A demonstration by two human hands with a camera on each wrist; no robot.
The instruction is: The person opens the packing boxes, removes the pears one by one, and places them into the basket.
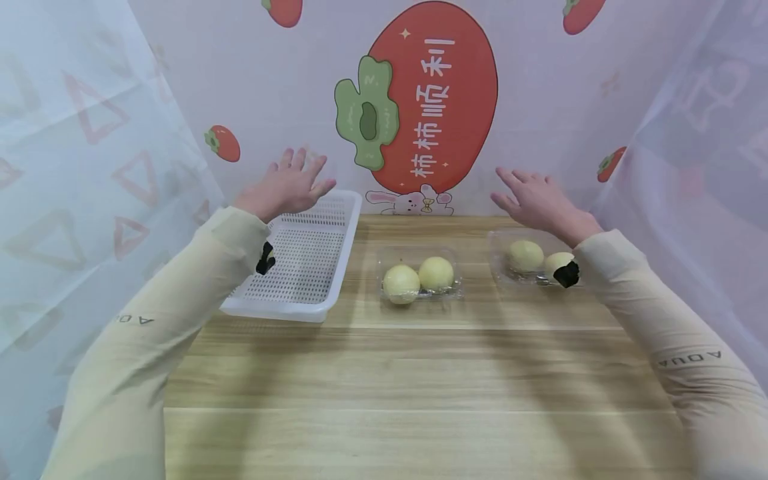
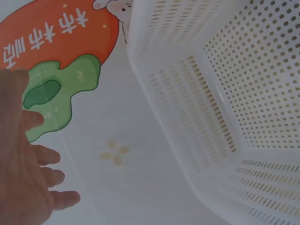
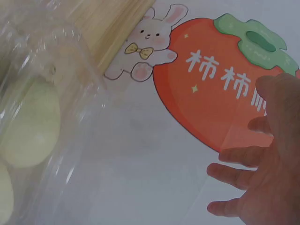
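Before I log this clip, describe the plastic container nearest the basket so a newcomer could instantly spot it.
On the wooden table, find the white basket at the left. Just to its right sits the clear container with two pale round fruits. The right sleeve partly hides its twin farther right, while this one shows whole in the head view.

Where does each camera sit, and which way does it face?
Head: head-worn, facing forward and down over the table; left hand, right hand and sleeves show.
Left wrist: on that wrist, facing white basket and backdrop; left hand shows.
Right wrist: on that wrist, facing clear container and backdrop; right hand shows.
Shared: both wrist views show the printed red fruit.
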